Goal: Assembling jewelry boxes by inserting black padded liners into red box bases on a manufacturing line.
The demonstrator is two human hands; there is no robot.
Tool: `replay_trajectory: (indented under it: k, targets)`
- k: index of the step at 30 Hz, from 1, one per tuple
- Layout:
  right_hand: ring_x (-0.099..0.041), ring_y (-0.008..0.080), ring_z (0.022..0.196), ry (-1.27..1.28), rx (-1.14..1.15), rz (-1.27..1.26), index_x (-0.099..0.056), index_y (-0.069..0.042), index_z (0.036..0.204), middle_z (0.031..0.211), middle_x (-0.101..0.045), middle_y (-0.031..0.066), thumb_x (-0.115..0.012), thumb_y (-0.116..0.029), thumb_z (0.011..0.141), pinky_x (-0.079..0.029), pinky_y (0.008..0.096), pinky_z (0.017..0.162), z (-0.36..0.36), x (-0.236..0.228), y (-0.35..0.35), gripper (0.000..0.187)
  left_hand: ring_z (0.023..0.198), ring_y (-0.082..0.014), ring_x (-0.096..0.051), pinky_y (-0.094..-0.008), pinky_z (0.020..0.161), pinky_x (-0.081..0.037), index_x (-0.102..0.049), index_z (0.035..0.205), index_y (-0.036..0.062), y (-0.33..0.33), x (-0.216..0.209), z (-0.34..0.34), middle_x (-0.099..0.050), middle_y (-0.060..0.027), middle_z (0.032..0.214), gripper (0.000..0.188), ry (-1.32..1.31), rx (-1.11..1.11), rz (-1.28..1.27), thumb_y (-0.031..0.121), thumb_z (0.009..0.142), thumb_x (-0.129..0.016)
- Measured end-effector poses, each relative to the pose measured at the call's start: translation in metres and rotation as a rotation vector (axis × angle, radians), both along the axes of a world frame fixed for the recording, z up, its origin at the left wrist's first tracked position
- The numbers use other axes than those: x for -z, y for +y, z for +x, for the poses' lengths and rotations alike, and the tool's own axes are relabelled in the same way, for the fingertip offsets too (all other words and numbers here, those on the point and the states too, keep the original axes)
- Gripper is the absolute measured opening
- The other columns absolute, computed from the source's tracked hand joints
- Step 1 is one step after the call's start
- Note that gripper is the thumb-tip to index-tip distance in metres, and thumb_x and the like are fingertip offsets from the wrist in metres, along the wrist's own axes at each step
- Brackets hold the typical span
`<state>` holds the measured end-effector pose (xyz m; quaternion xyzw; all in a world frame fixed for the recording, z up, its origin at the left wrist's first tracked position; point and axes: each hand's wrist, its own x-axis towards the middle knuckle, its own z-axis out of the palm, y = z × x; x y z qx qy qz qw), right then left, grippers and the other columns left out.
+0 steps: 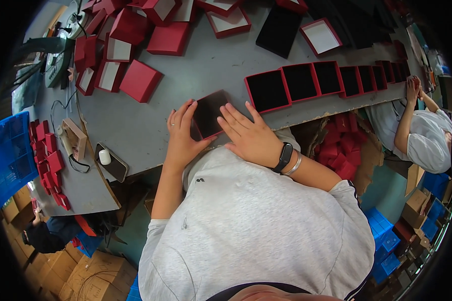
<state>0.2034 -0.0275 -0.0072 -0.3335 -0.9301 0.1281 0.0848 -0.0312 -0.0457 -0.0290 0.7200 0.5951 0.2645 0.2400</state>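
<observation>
In front of me on the grey table (201, 70) is a small red box (209, 114) with a dark inside. My left hand (181, 131) grips it along the left side, its fingers at the far left and the thumb by the near edge. My right hand (248, 134) lies over the box's right side with fingers stretched out flat, their tips against it. Just to the right, a row of open red boxes with black linings begins with a box (267, 91) near my right fingers and runs along the table edge.
Red box pieces with white insides (140, 80) lie piled at the far left. A black pad (278, 31) lies at the back. A phone (111, 161) rests by the left edge. A carton of red boxes (339, 148) stands below. Another person (422, 125) works at right.
</observation>
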Motion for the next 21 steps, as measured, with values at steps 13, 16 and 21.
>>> replay_trajectory:
  k: [13,16,21]
  targets:
    - [-0.034,0.0410,0.145,0.280,0.185,0.001,-0.052,-0.003,0.140,0.142,-0.053,0.0157,-0.071,-0.027,0.091,-0.029,0.0545,0.118,-0.007,-0.008,0.040,0.058,0.131,-0.0327,-0.048,-0.0581,0.118,-0.020,-0.071,0.123,0.0273,0.000,-0.005,0.004,-0.045,-0.0130,0.151,0.060,0.122,0.076,0.009,0.031,0.066,-0.089]
    - [-0.038,0.0401,0.141,0.383,0.134,-0.015,-0.052,-0.005,0.142,0.139,-0.056,0.0169,-0.071,-0.028,0.089,-0.032,0.0527,0.117,-0.004,-0.009,0.042,0.060,0.130,-0.0325,-0.049,-0.0582,0.118,-0.020,-0.071,0.123,0.0274,0.001,-0.003,0.006,-0.046,-0.0130,0.150,0.059,0.117,0.076,0.036,0.030,0.066,-0.089]
    - [-0.042,0.0350,0.139,0.235,0.175,0.010,-0.054,-0.007,0.140,0.140,-0.055,0.0153,-0.072,-0.027,0.089,-0.033,0.0520,0.116,-0.008,0.000,0.026,0.058,0.139,-0.0329,-0.043,-0.0580,0.119,-0.018,-0.070,0.124,0.0235,0.000,-0.004,0.007,-0.046,-0.0165,0.151,0.061,0.122,0.084,0.014,0.027,0.065,-0.089]
